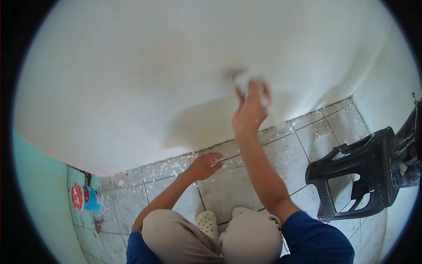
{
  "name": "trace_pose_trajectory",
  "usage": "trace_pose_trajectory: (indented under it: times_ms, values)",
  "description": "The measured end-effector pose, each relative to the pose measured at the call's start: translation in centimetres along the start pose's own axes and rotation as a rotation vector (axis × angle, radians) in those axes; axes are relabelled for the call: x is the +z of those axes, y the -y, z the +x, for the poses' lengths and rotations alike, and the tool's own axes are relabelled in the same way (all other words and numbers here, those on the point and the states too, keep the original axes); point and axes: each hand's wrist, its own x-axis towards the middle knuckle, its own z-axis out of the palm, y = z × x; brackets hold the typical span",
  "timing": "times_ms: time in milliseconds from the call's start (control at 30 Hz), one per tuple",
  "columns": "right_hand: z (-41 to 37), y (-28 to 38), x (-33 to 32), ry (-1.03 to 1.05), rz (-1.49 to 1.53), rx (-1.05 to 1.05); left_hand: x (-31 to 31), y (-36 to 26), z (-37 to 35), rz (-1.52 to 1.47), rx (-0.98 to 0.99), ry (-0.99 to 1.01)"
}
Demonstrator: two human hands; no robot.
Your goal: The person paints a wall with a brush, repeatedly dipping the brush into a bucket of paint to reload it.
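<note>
My right hand (251,110) is raised against the white wall (176,66), its fingers closed around a white wad (244,81). Motion blur hides whether the wad is cloth, paper or a sponge. A dark smudge or shadow shows on the wall just left of it. Lower down, my left hand (204,167) hovers in front of the wall's foot, fingers stretched out and nothing in them.
White flakes dot the tiled floor (228,187) along the wall. A black plastic stool (316,176) stands at right beside a dark cylindrical object (406,160). At left sits a blue container with a red lid (90,198). My light clogs (206,222) are below.
</note>
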Motion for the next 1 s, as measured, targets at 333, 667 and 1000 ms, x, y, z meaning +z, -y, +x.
trace_pose_trajectory:
  times_ms: [333, 667, 1000]
  values:
    - [-0.5, -10.9, -15.3, -0.049, -0.407, -0.058, -1.8, 0.4, -2.0, -0.029, -0.021, -0.167]
    - [1.2, -11.2, -16.2, -0.273, -0.189, 0.083, 0.8, 1.6, -1.9, 0.062, -0.085, 0.056]
    - [5.0, -9.6, -18.0, -0.174, -0.441, -0.112, 0.8, 2.8, -1.4, 0.080, -0.060, 0.082]
